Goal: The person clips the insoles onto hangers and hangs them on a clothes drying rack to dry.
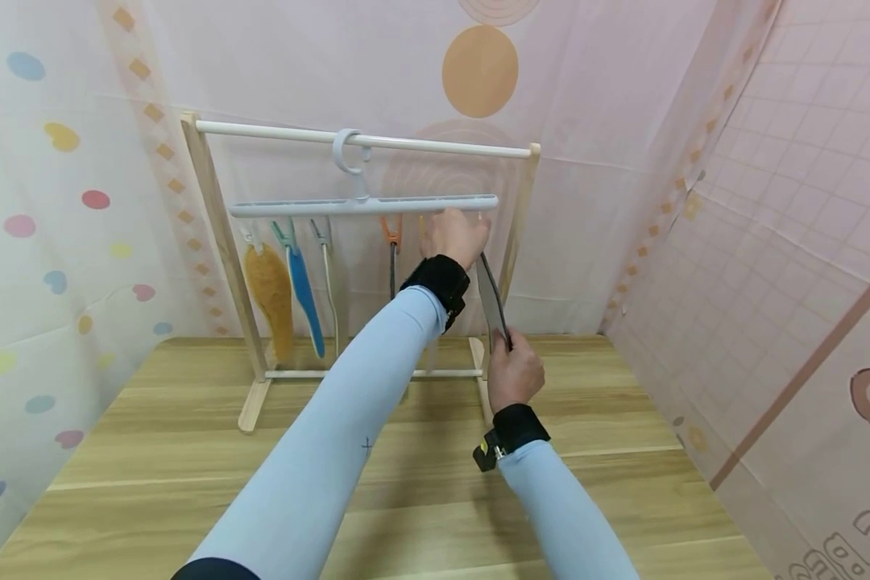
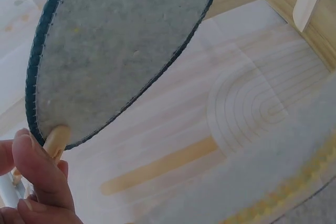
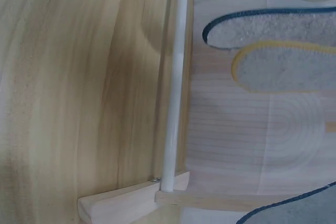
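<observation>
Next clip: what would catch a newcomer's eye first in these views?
Two pale-blue sleeves reach to a small wooden drying rack at the back of the table. The left hand is up at the white clip hanger, while the right hand pinches the lower end of a grey insole hanging beneath it. An orange insole and a blue insole dangle at the hanger's left.

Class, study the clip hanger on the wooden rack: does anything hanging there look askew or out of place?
Yes. The grey insole at the hanger's right end slants instead of hanging straight like the others, because the right hand holds its lower end while the left hand is up at the clip.
</observation>
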Motion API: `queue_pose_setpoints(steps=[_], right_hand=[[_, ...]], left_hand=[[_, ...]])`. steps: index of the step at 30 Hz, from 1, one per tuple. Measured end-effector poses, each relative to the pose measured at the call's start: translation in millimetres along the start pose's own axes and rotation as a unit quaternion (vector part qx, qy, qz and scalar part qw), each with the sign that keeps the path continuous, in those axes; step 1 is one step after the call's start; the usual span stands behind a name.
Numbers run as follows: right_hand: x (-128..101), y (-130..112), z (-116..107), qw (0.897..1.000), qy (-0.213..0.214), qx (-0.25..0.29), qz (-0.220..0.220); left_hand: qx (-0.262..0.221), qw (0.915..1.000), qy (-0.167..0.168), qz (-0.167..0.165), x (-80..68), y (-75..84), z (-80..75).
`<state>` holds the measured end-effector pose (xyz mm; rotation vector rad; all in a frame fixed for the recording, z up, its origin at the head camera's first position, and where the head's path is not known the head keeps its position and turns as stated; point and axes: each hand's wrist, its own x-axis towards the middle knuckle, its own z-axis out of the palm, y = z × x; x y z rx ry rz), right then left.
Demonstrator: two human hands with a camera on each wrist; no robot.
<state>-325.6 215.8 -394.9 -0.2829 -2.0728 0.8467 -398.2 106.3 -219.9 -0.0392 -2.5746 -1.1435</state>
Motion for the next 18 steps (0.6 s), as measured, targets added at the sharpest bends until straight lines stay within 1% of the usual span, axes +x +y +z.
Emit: queue_pose_setpoints(steps=[2,5,9,11,15,18], right_hand=[[1,-1,0,1.000,-0.007,-0.001,0.001],[3,-2,0,1.000,-0.020,0.003,0.008],[3,-2,-1,0.999,-0.039,0.009,0.016],[3,-1,-3,0.999,-0.046,0.013,0.015],[1,3,-6,0.998,-0.055,0.022,0.012],[1,6,-9,0.998,-0.058,0.019,0.008]], left_hand=[[0.005,0.9999,0.012,0.006,1.0,-0.1,-0.4],[0.011,0.9997,0.017,0.012,3.1,-1.3,-0.4],[0.001,0.9998,0.012,0.015,4.3,-6.0,0.1],[0.002,0.9998,0.011,0.019,2.4,-8.6,-1.0],[0.014,0.9988,0.013,0.044,-4.9,-16.1,-8.0],[0.023,0.9979,0.002,0.060,-9.2,-25.2,-15.0]])
